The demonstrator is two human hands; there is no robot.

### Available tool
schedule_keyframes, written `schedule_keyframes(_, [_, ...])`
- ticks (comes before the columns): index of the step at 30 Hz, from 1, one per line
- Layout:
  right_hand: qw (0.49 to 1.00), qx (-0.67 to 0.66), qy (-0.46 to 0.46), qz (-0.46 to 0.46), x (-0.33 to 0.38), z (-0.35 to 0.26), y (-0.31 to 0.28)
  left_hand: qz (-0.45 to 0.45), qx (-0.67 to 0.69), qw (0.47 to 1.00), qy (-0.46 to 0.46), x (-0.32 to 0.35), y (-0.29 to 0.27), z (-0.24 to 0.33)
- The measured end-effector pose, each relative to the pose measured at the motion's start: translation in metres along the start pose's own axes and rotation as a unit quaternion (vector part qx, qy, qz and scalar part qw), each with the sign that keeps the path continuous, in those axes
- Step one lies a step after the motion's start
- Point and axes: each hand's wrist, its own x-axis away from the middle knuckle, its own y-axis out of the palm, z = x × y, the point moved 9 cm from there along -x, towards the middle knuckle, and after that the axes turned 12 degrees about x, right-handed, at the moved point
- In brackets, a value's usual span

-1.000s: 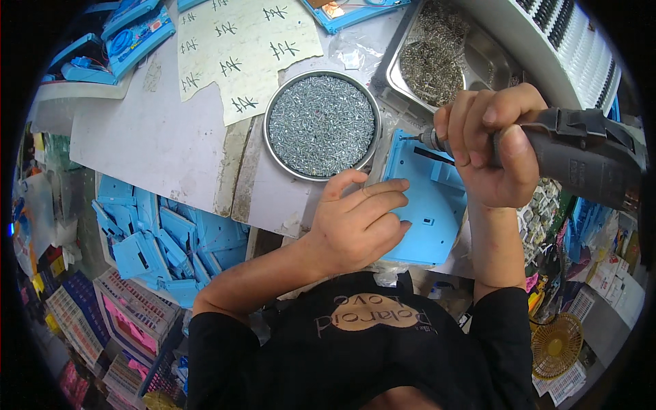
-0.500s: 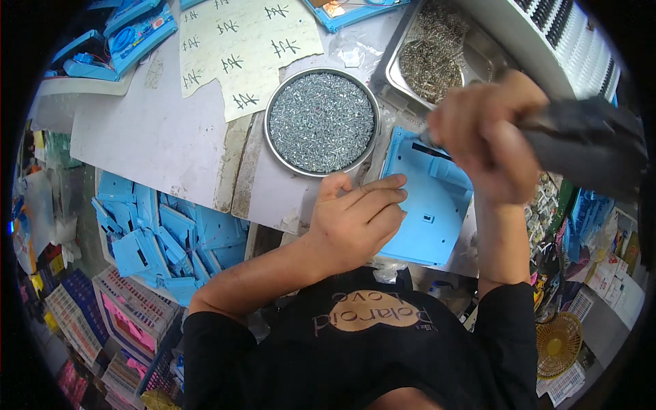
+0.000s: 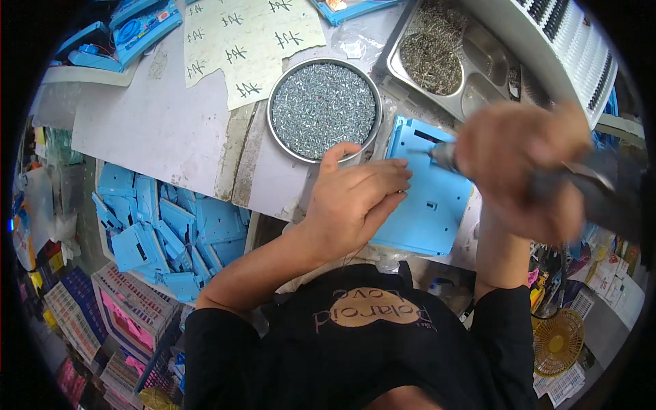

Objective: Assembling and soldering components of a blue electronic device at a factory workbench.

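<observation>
A light blue plastic panel (image 3: 417, 215) with slots and small holes lies on the table in front of me. My left hand (image 3: 355, 198) rests at its left edge, thumb and fingers pinched together over it. Something tiny and dark shows at the fingertips, too small to name. The little finger sticks out at the rim of a round metal bowl (image 3: 324, 109) full of small silver screws. My right hand (image 3: 523, 164), smeared by motion, is wrapped round a dark electric screwdriver (image 3: 444, 156). Its silver nose points left over the panel's far part; whether the bit touches cannot be told.
A metal tray (image 3: 471, 99) at the far right holds small brass-toned parts. A heap of blue panels (image 3: 174, 232) fills a box at the left. Lettered paper (image 3: 249, 41) lies at the back, near blue assemblies (image 3: 137, 34). A yellow basket (image 3: 558, 342) stands low right.
My right hand and the screwdriver have moved right and toward me, uncovering more of the panel's far edge and the metal tray. My left little finger has risen to the bowl's rim.
</observation>
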Motion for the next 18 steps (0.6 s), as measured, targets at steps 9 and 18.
schedule_keyframes(9, [0.999, -0.023, -0.023, -0.019, 0.02, -0.021, 0.018, 0.057, -0.024, 0.998, 0.021, 0.003, -0.013, 0.015])
schedule_keyframes(18, [0.999, -0.004, 0.031, 0.034, 0.033, -0.01, 0.027, 0.03, -0.264, 0.964, -0.023, -0.012, -0.064, -0.011])
